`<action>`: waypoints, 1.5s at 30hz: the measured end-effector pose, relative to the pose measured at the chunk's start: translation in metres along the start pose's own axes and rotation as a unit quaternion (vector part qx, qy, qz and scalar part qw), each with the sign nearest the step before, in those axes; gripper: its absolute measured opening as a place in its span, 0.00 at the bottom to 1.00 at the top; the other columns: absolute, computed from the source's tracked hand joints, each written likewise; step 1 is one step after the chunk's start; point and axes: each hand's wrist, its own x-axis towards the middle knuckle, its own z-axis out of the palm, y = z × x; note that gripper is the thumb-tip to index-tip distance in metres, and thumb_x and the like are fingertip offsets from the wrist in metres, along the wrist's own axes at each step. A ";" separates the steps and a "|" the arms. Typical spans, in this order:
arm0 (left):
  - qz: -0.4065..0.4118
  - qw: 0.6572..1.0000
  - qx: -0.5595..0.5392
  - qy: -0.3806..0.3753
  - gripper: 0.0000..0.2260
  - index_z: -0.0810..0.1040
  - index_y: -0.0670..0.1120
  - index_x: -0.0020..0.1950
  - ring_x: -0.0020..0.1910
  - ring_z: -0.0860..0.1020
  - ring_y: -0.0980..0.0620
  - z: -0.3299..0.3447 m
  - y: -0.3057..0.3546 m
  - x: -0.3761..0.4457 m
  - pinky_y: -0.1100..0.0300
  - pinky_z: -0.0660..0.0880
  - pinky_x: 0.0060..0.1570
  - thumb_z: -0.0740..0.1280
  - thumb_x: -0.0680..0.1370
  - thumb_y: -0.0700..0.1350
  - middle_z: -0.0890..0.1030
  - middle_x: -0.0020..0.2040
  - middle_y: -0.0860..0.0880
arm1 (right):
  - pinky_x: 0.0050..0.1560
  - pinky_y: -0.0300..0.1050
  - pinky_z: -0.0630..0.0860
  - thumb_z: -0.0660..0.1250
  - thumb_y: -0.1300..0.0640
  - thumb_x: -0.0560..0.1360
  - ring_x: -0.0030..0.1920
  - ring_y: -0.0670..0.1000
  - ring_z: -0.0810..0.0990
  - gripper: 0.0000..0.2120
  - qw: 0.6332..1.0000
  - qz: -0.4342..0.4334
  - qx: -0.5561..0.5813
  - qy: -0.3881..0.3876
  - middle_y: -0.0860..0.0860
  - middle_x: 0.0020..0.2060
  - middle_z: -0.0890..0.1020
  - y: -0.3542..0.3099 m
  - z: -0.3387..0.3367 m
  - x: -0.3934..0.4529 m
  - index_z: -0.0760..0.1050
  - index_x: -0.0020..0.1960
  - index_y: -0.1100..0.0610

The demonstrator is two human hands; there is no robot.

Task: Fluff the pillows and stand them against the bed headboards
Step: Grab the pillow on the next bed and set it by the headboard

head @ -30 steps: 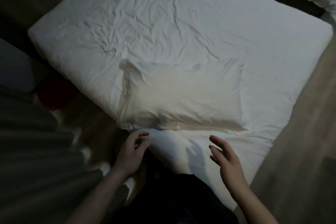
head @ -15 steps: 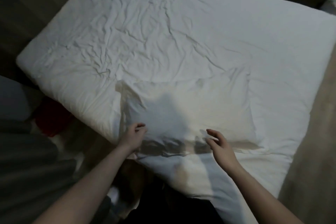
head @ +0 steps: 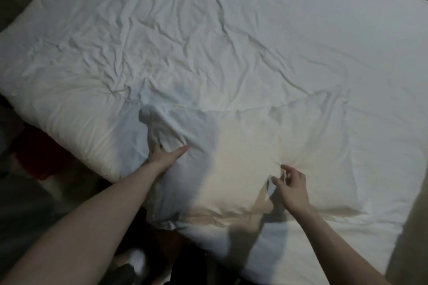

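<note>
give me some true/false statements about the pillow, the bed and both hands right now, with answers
1. The pillow lies flat on the bed. True.
2. The left hand grips the pillow's left end. True.
3. The right hand hangs off the mattress, well clear of the pillow. False: it is over the pillow's near right part, fingers curled at the fabric.
4. The pillow already stands upright against a headboard. False: it lies flat near the bed's near edge, and no headboard shows.
5. The bed sheet is wrinkled. True.
6. A red thing sits on top of the pillow. False: it is beside the bed, at the left.
</note>
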 end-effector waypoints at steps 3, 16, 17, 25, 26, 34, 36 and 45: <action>-0.023 0.994 -0.109 -0.020 0.63 0.57 0.42 0.83 0.78 0.67 0.40 0.015 0.005 0.012 0.42 0.69 0.71 0.78 0.58 0.73 0.63 0.82 0.43 | 0.73 0.54 0.68 0.76 0.55 0.73 0.66 0.59 0.74 0.29 1.000 0.009 -0.026 0.008 0.57 0.68 0.69 0.004 0.012 0.006 0.72 0.71 0.55; 0.060 0.973 -0.223 -0.013 0.11 0.79 0.43 0.45 0.44 0.79 0.52 -0.001 0.008 -0.133 0.60 0.73 0.51 0.81 0.71 0.39 0.81 0.43 0.51 | 0.74 0.55 0.66 0.74 0.60 0.71 0.72 0.63 0.68 0.33 0.991 -0.067 -0.108 0.035 0.63 0.68 0.70 -0.039 -0.030 -0.032 0.68 0.73 0.62; 0.072 0.968 -0.238 -0.022 0.12 0.78 0.47 0.41 0.40 0.79 0.55 -0.004 0.005 -0.156 0.63 0.73 0.48 0.80 0.71 0.37 0.81 0.39 0.55 | 0.74 0.55 0.66 0.74 0.61 0.70 0.71 0.63 0.68 0.32 0.987 -0.100 -0.115 0.047 0.63 0.68 0.71 -0.049 -0.041 -0.035 0.69 0.72 0.63; 0.096 0.952 -0.285 -0.048 0.22 0.82 0.41 0.49 0.44 0.85 0.62 -0.018 -0.079 -0.284 0.66 0.79 0.44 0.87 0.61 0.43 0.87 0.42 0.57 | 0.72 0.53 0.68 0.75 0.49 0.73 0.77 0.60 0.67 0.44 0.943 -0.254 -0.194 -0.087 0.60 0.77 0.68 -0.150 -0.098 -0.021 0.58 0.82 0.57; 0.106 0.953 -0.279 -0.042 0.20 0.82 0.43 0.49 0.45 0.84 0.64 -0.019 -0.093 -0.297 0.67 0.79 0.46 0.86 0.62 0.40 0.87 0.42 0.60 | 0.72 0.52 0.69 0.76 0.51 0.69 0.77 0.59 0.67 0.48 0.929 -0.265 -0.221 -0.136 0.59 0.78 0.68 -0.161 -0.097 -0.022 0.57 0.83 0.56; 0.137 0.959 -0.249 0.001 0.22 0.78 0.52 0.49 0.50 0.81 0.66 -0.020 -0.149 -0.357 0.70 0.75 0.49 0.83 0.66 0.34 0.83 0.48 0.62 | 0.64 0.40 0.70 0.68 0.52 0.69 0.71 0.55 0.76 0.33 0.824 -0.266 -0.408 -0.291 0.53 0.70 0.79 -0.150 -0.040 -0.078 0.72 0.74 0.50; 0.131 0.956 -0.260 0.030 0.23 0.78 0.53 0.50 0.55 0.81 0.56 -0.020 -0.161 -0.362 0.62 0.73 0.56 0.84 0.65 0.35 0.81 0.51 0.63 | 0.55 0.41 0.71 0.67 0.49 0.67 0.65 0.57 0.80 0.19 0.816 -0.283 -0.417 -0.284 0.54 0.62 0.84 -0.134 -0.041 -0.089 0.79 0.57 0.49; 0.097 0.955 -0.237 0.149 0.44 0.73 0.57 0.69 0.67 0.77 0.51 -0.008 -0.251 -0.384 0.51 0.76 0.64 0.81 0.55 0.65 0.79 0.65 0.54 | 0.29 0.41 0.70 0.61 0.64 0.69 0.25 0.45 0.72 0.14 0.896 -0.305 -0.147 -0.287 0.46 0.23 0.75 -0.087 -0.059 -0.171 0.72 0.26 0.53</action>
